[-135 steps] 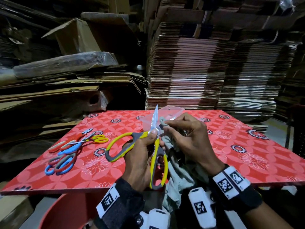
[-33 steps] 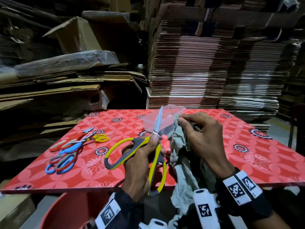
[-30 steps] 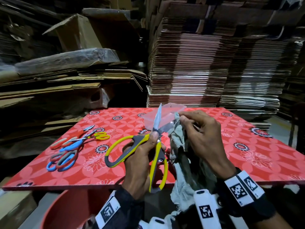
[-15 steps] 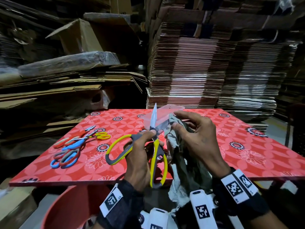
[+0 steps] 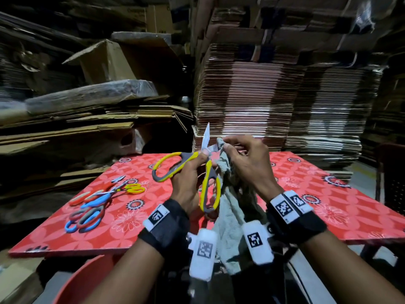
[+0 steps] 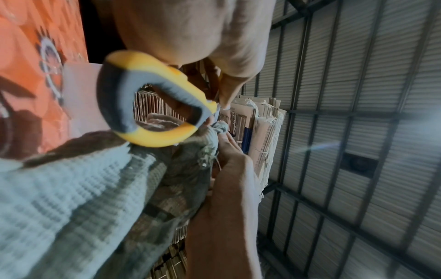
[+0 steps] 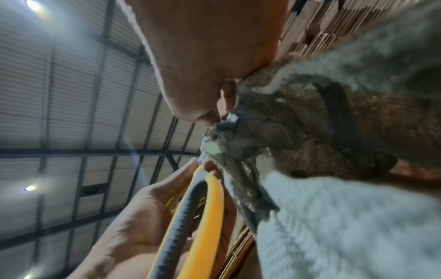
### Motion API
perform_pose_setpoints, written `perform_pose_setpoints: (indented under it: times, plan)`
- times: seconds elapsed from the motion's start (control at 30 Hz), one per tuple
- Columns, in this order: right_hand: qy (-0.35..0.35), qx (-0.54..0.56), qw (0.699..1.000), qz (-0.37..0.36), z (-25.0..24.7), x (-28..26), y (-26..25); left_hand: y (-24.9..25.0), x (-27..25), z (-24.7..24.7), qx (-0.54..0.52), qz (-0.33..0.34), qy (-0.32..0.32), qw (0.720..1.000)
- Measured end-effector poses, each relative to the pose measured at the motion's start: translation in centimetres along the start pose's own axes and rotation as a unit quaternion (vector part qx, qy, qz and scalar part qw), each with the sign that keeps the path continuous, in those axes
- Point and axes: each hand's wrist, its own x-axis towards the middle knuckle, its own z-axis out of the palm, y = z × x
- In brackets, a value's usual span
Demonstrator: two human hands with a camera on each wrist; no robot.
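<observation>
Large scissors (image 5: 206,172) with yellow and grey handles stand spread wide, one blade pointing up. My left hand (image 5: 188,178) grips them near the pivot, above the red flowered table (image 5: 317,194). A grey-green cloth (image 5: 228,194) hangs from my right hand (image 5: 245,159), whose fingers pinch its bunched end against the other blade. In the left wrist view a yellow handle loop (image 6: 152,105) sits before the cloth (image 6: 71,198). The right wrist view has the cloth (image 7: 334,151) close up, with the handle (image 7: 190,217) lying in my left palm.
Several smaller scissors (image 5: 96,205) with blue, red, grey and yellow handles lie in a pile on the table's left side. Tall stacks of flattened cardboard (image 5: 263,95) stand behind the table. A red tub (image 5: 92,279) sits below the table's near edge.
Both hands have risen a little with the scissors and cloth. The right hand's pinch on the cloth has shifted along the blade. The pile of small scissors has not moved.
</observation>
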Motion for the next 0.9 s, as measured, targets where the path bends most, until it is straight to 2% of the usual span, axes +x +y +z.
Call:
perform_pose_setpoints:
  times: [0.23, 0.4, 0.57, 0.73, 0.9]
  plan:
    - [-0.044, 0.054, 0.997, 0.046, 1.7, 7.9, 4.1, 2.2, 8.1, 1.8, 0.033, 0.03, 0.015, 0.999]
    - [-0.05, 0.143, 0.984, 0.095, 3.1, 10.1, 6.4, 2.0, 12.5, 1.7, 0.062, 0.034, 0.005, 0.997]
    - [-0.052, 0.12, 0.989, 0.074, 4.5, 10.3, 9.3, 1.1, 14.2, 1.2, 0.071, 0.029, -0.032, 0.997]
    - [-0.125, 0.159, 0.974, 0.101, 4.6, 12.4, 10.1, 0.5, 17.1, 0.7, 0.083, 0.026, -0.049, 0.995]
    - [-0.124, 0.09, 0.988, 0.035, 4.5, 13.3, 11.9, -0.5, 19.1, 0.1, 0.088, 0.016, -0.053, 0.995]
